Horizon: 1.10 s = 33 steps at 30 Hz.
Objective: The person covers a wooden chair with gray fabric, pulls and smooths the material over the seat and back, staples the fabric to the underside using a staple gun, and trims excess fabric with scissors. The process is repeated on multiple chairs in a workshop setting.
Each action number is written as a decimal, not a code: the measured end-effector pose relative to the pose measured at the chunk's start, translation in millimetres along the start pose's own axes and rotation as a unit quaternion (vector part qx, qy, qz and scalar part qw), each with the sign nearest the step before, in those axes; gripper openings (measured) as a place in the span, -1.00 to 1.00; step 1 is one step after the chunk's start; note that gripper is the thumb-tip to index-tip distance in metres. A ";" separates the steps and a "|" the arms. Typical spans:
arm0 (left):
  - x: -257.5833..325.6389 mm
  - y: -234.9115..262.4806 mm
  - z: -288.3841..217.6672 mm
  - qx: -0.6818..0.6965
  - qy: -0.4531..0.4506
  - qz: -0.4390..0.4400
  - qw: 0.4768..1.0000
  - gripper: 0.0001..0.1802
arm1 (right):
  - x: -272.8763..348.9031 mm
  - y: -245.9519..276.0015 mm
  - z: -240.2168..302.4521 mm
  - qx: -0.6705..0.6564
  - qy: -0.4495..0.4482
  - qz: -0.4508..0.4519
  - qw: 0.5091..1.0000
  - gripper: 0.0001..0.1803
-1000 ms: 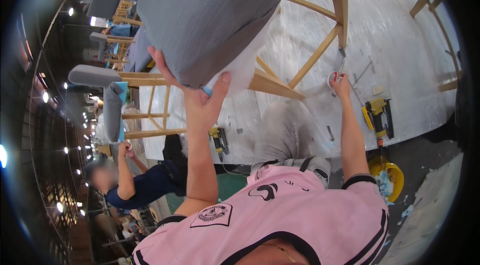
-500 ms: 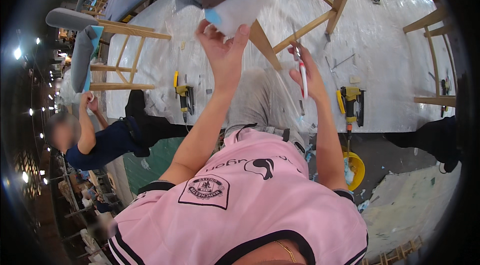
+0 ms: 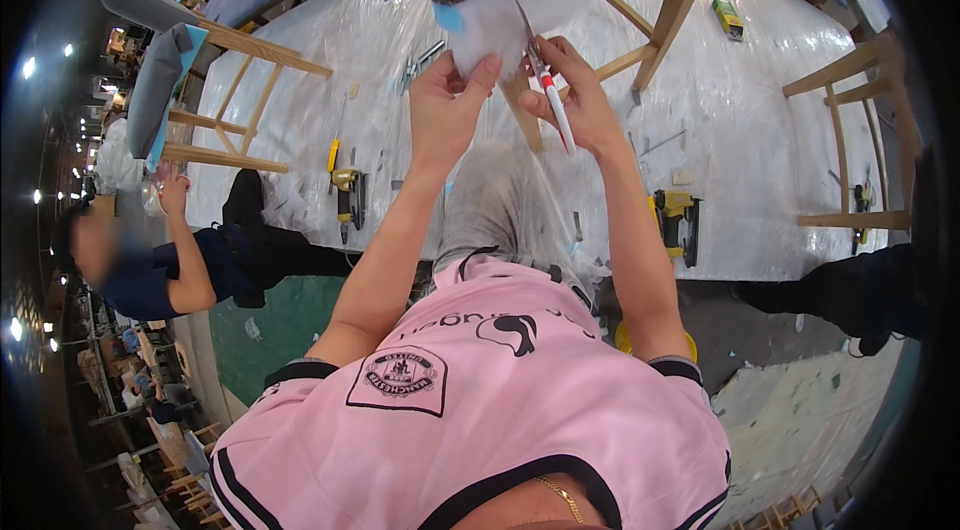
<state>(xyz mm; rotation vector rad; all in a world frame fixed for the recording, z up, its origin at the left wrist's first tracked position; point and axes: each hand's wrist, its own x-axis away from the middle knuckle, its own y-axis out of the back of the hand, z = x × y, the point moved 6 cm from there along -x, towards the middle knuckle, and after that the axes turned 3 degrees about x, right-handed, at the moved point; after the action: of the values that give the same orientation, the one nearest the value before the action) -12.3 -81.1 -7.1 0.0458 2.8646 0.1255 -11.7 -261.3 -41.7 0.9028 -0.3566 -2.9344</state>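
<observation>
Left hand (image 3: 447,108): pinching white wadding (image 3: 490,25). Right hand (image 3: 575,95): closed around scissors (image 3: 545,80), blades apparently open. Risk: blade tips near left fingertips; a slip could nick them.

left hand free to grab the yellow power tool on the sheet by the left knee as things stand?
Probably not right away. The left hand is raised and pinching the white fabric, which the right hand meets with scissors. The yellow power tool lies unobstructed on the plastic sheet, well below it.
</observation>
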 end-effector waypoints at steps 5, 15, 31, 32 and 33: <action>0.7 -4.1 -1.6 0.004 0.000 0.009 1.000 -0.55 | 6.0 -2.7 -7.5 -0.020 -0.027 -0.030 0.999 -0.21; 3.7 -12.4 -20.9 0.136 0.066 0.049 0.987 -0.61 | 21.7 8.5 -15.9 -0.012 -0.046 -0.040 0.998 -0.32; -14.5 -39.4 -38.6 0.492 0.284 -0.007 0.823 -0.75 | -10.8 82.8 25.5 0.046 -0.093 0.249 0.963 -0.30; -16.6 -36.3 -39.2 0.531 0.299 0.030 0.793 -0.75 | -12.5 87.8 30.3 0.059 -0.123 0.279 0.950 -0.30; -17.2 -34.2 -37.7 0.567 0.315 0.063 0.759 -0.76 | -14.4 90.1 33.1 0.063 -0.120 0.278 0.951 -0.29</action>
<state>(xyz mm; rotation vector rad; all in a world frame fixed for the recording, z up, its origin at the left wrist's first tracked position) -6.7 -119.1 30.6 0.5086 3.0026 -1.8899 -20.1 -340.4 13.8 0.3604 -0.6890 -2.5059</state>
